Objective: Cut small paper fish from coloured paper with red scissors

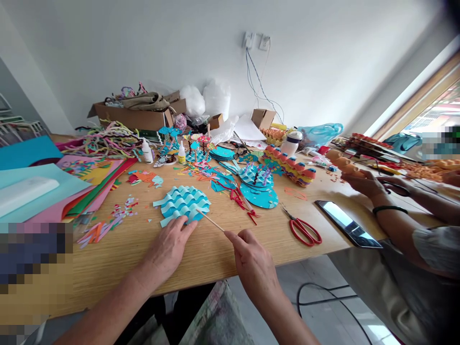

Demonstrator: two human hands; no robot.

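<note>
A round blue paper disc [185, 201] lies on the table in front of me, with pale blue wavy paper strips across it. At its near edge, my left hand [170, 244] holds the disc down, thumb and fingertips on the lowest strip. My right hand [253, 258] is closed around the end of a thin wooden stick [215, 224]. The stick's far tip touches the right side of the wavy strips. Red-handled scissors [304, 231] lie to the right of my hand, blades pointing away.
Paper scraps [124, 211] and coloured sheets [97, 187] lie left. Glue bottles [146, 152] stand behind the disc. Stacked blue discs [264, 196], a painted egg carton [291, 167] and a tablet [347, 225] are to the right. Another person's hands [370, 187] hold egg-carton pieces and scissors.
</note>
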